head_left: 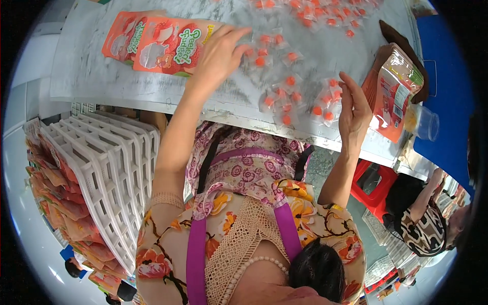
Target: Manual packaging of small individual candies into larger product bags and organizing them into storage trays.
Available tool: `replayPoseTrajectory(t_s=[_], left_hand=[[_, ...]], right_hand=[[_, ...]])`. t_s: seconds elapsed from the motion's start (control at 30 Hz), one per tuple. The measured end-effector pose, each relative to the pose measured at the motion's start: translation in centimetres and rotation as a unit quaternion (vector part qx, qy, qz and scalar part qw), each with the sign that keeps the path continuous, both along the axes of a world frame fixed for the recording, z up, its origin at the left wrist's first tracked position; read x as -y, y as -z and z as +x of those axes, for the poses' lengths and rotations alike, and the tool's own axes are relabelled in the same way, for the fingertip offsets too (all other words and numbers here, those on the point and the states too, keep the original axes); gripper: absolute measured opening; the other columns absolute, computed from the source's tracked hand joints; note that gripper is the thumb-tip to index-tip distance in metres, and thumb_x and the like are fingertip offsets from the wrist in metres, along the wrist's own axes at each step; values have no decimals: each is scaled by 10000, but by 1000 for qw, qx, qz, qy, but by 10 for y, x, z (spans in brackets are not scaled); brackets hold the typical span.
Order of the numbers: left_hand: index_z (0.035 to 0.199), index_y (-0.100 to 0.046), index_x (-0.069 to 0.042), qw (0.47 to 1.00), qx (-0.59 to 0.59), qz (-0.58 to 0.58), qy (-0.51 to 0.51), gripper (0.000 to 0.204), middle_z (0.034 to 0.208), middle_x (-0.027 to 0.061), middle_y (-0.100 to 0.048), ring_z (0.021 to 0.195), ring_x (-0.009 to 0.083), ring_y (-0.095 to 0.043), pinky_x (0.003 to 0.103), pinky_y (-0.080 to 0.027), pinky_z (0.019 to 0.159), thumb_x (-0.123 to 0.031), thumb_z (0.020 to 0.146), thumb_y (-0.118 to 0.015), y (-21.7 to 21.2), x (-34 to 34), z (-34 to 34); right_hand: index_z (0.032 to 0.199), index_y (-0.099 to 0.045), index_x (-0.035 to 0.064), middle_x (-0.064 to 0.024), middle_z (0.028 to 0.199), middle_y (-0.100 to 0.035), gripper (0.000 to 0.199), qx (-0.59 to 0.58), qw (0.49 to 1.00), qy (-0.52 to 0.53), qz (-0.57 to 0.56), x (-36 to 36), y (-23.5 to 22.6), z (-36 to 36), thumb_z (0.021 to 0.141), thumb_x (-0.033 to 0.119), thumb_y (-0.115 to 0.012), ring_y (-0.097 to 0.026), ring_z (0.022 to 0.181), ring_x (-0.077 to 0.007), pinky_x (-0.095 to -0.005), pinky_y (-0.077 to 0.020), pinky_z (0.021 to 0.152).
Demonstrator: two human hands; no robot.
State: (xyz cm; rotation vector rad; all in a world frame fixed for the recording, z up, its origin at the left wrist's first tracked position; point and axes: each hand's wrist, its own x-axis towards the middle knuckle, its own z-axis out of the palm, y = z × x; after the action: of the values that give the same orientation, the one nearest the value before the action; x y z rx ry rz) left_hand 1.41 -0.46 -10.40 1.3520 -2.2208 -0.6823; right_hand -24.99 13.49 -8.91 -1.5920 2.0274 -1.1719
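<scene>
My left hand point(219, 57) reaches over the edge of a flat orange-red pouch point(165, 44), its fingers apart and tips beside a loose group of small wrapped orange-red candies point(262, 53). A second pouch point(118, 38) lies partly under the first. My right hand point(354, 109) is held open, fingers stretched, right next to a small cluster of the clear-wrapped candies point(325, 104). Another little cluster point(282, 99) lies between my hands, nearer the front edge. Whether either hand's fingertips touch a candy is hard to tell.
A large candy heap point(330, 11) covers the far side of the white table point(81, 76). Pouches point(399, 94) and a clear plastic cup point(426, 123) are at the right. White crates point(109, 152) stack at left; a red stool point(373, 190) and another person point(427, 229) are at right.
</scene>
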Motion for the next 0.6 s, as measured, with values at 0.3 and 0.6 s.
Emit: replayPoseTrajectory(t_s=[0.3,0.6], left_hand=[[1194,-630,-68,996,5,-61,64,300,1030,172,-580,947,360,-591,415,-480,826,-99,899,-580,39,28,-29],[1173,-620,-53,991,-84,68,79,352,1038,170,-575,958,366,-565,426,-463,840,-51,822,-647,25,-34,2]], right_hand=[[1195,-629,43,-139,1191,-642,431,-154,971,-164,-78,101,39,39,791,-72,-534,-591,1073,-325,-376,-485,920],[1171,-635,44,-117,1214,-628,439,-115,960,-253,33,64,37,34,749,-61,-574,-577,1043,-340,-400,-481,906]])
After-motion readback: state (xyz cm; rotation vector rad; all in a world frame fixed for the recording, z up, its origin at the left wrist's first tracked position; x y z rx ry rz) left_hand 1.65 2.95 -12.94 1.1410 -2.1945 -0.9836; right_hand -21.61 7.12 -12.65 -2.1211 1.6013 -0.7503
